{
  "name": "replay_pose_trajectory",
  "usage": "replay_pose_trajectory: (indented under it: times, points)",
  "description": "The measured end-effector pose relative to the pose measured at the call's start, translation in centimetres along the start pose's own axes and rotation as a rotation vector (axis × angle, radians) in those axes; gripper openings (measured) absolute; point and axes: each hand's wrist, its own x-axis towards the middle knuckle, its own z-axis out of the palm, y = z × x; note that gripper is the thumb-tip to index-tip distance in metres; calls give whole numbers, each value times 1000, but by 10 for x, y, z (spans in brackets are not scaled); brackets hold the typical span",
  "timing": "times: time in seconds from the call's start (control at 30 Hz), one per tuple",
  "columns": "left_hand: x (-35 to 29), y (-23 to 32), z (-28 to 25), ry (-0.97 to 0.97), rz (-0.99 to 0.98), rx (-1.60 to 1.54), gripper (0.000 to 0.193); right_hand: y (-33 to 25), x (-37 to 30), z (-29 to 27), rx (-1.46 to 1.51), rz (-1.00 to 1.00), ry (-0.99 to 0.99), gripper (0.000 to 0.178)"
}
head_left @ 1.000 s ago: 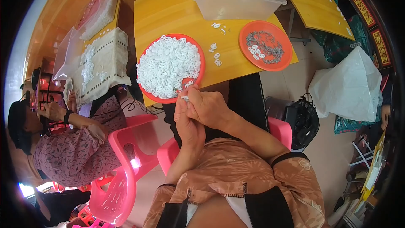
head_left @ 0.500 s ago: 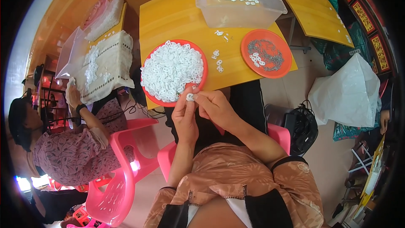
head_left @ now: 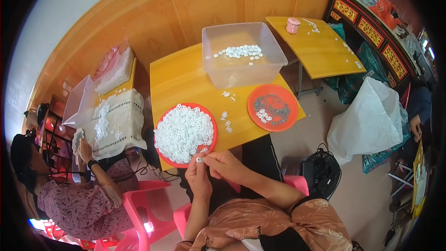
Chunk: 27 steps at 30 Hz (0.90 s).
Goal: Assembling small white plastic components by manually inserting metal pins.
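Between the thumb and fingers of my left hand (head_left: 199, 183) is a small white plastic piece (head_left: 200, 160) with holes. My right hand (head_left: 226, 163) is closed in a pinch right beside that piece; whatever its fingertips hold is too small to make out. Both hands are at the near edge of a red round tray (head_left: 215, 135) heaped with white plastic pieces (head_left: 183, 132). To the right, an orange plate (head_left: 290, 123) carries thin grey metal pins (head_left: 280, 115) and a few white pieces. Several loose white pieces (head_left: 225, 116) lie on the yellow table (head_left: 176, 74) between tray and plate.
A clear plastic bin (head_left: 244, 75) with white pieces stands at the table's back. Another yellow table (head_left: 320, 60) holds a pink container (head_left: 292, 25). At left, a person (head_left: 83, 190) works over a cloth (head_left: 127, 121). A pink chair (head_left: 148, 209) and white sack (head_left: 367, 118) stand nearby.
My view has tilted up, so the table and hands sit lower and more wall shows. The white piece stays in my left hand, with my right fingers still beside it.
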Motion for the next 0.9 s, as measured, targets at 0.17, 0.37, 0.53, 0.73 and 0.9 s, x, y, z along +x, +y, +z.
replay_pose_trajectory:
  times: [0.17, 0.37, 0.53, 0.73, 0.9]
  points:
    - [2, 9, 14, 76, -6, 37, 29, -1, 12, -9, 41, 109, -68, 39]
    - [-13, 18, 0, -3, -74, 86, 31, -43, 72, -58, -550, -453, -29, 32]
    - [-24, 8, -12, -29, -213, 144, 26, -97, 126, -110, -136, -210, 230, 27]
    - [-23, 8, -17, 13, -286, 209, 22, -29, 94, -115, -842, -214, 230, 24]
    - [-22, -1, -18, 20, -356, 235, 22, 29, 48, -115, -868, -123, 328, 22]
